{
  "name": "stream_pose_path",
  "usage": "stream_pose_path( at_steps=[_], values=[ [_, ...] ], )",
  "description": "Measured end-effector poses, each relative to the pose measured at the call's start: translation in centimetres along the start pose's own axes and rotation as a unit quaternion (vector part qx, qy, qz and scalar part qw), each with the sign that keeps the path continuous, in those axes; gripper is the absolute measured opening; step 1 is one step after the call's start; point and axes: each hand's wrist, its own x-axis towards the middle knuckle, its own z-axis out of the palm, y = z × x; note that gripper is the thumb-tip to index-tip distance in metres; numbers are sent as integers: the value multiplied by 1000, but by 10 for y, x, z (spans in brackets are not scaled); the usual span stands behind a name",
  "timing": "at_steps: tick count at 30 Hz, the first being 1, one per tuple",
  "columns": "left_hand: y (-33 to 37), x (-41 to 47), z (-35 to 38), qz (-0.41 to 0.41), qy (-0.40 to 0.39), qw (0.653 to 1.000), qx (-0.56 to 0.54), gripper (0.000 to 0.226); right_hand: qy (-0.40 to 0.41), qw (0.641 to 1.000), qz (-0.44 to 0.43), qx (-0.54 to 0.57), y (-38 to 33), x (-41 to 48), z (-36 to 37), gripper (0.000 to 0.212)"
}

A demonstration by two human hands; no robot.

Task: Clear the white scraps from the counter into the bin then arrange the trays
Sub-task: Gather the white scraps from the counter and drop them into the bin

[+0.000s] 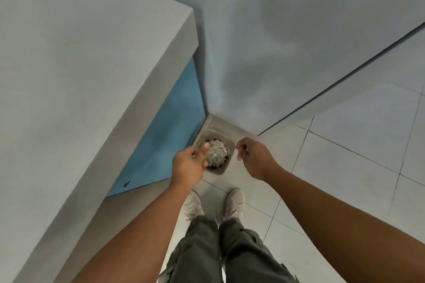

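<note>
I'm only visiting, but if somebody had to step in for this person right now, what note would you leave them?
Left hand: over the left edge of the bin, fingers curled; I cannot tell if it holds anything.
Right hand: above the bin's right rim, fingers loosely curled; too small to tell if they pinch a scrap.
Things: the bin stands on the floor in the corner beside the counter, with a heap of white scraps inside. No trays in view.
Done: scraps are in the bin.
Left: drop anything in the hands, check the unseen part of the counter, then arrange the trays.
</note>
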Motion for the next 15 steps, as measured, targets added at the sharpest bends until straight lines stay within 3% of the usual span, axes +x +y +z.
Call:
stream_pose_path(
  at_steps=[3,6,10,15],
  values=[
    [-43,40,21,20,37,997,65,80,17,1000,15,5,28,40,31,15],
    [-88,81,42,0,43,990,131,70,16,999,30,2,55,79,62,24],
    [-139,135,56,-56,29,972,227,78,7,999,49,-24,92,121,105,39],
    [-177,195,78,-52,42,969,238,71,15,996,79,-39,136,150,147,51]
  ],
)
